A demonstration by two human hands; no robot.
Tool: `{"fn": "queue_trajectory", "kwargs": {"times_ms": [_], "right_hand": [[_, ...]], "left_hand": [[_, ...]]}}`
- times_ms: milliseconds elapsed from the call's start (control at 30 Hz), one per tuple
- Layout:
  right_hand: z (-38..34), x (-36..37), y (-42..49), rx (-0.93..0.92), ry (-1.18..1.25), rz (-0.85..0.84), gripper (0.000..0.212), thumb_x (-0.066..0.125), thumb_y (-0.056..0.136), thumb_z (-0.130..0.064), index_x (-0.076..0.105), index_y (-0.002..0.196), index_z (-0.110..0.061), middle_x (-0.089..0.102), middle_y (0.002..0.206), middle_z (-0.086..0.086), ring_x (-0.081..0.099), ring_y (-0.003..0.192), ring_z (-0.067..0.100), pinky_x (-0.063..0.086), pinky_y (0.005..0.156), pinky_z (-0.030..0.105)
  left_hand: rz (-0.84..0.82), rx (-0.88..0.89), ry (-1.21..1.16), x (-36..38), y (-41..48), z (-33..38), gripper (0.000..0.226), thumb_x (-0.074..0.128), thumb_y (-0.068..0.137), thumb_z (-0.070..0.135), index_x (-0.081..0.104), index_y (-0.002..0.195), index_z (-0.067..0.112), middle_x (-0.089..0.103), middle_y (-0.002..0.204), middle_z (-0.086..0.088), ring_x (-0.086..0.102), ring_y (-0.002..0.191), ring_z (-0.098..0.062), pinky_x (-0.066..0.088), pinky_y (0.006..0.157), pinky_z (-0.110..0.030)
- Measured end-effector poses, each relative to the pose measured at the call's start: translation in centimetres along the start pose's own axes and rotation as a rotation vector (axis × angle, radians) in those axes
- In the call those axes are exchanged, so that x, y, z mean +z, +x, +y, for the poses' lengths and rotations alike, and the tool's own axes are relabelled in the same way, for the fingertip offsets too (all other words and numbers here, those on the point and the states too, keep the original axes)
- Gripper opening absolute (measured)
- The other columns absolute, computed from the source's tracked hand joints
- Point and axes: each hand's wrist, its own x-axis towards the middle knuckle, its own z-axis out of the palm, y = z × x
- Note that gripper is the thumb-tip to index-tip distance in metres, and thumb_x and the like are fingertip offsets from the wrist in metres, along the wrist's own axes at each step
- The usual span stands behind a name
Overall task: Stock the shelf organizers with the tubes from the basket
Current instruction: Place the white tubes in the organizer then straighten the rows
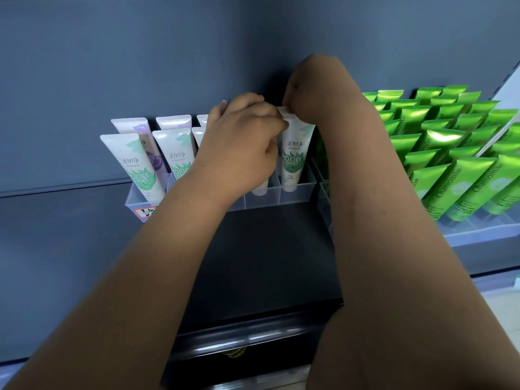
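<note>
Plastic organizer (298, 197): clear and hard-walled, split into narrow square slots so each tube stands cap-down and leans back in a row
Right hand (302, 94): bent down from above, fingertips pinching the flat crimped top of a white tube (297, 153); holding it by the seam likely lets the cap end settle into the slot
White tube: already in the rightmost front slot, cap at the bottom, label with a green leaf facing out
Left hand (239, 142): close beside the right one, fingers curled over the neighbouring tube tops, fingertips at the crimp of the same tube; the back of the hand hides whether it grips anything
Neighbour tube (260, 190): only its rounded cap end shows, in the next slot to the left
Stocked tubes (132, 161): soft matte white, wedge-shaped, some printed green, some purple behind, filling the left slots
Green tubes (450, 153): glossy, metallic-looking, packed tight in a separate holder to the right
Black box (267, 263): smooth and dark, just below the organizer; I cannot tell if it is the basket
Progress: judging by the filled slots, this row looks nearly done
</note>
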Motion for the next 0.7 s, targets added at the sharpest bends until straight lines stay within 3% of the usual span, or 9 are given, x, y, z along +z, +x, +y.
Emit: {"fn": "queue_trajectory", "kwargs": {"times_ms": [233, 467, 700], "right_hand": [[-0.13, 0.21, -0.3, 0.007, 0.01, 0.001, 0.032, 0.054, 0.085, -0.013, 0.076, 0.107, -0.019, 0.072, 0.107, 0.008, 0.054, 0.079, 0.024, 0.044, 0.073, 0.027], [0.12, -0.05, -0.58, 0.005, 0.029, 0.029, 0.029, 0.054, 0.086, -0.013, 0.076, 0.104, -0.015, 0.07, 0.101, 0.01, 0.052, 0.078, 0.023, 0.041, 0.07, 0.027], [-0.05, -0.22, -0.91, 0.005, 0.027, -0.034, 0.028, 0.052, 0.085, -0.013, 0.075, 0.102, -0.015, 0.065, 0.091, 0.007, 0.053, 0.079, 0.022, 0.039, 0.069, 0.027]], "left_hand": [[-0.004, -0.004, 0.022, 0.24, 0.01, 0.1, 0.037, 0.052, 0.085, 0.019, 0.074, 0.115, 0.022, 0.068, 0.121, 0.009, 0.047, 0.134, -0.023, 0.035, 0.109, -0.055], [-0.041, -0.025, 0.035, 0.39, 0.13, 0.28, 0.043, 0.057, 0.088, 0.021, 0.064, 0.13, 0.026, 0.062, 0.132, 0.013, 0.042, 0.136, -0.021, 0.033, 0.11, -0.05], [0.03, -0.062, 0.075, 0.33, -0.05, 0.33, 0.037, 0.052, 0.086, 0.021, 0.07, 0.118, 0.025, 0.067, 0.122, 0.012, 0.047, 0.13, -0.023, 0.035, 0.106, -0.049]]}}
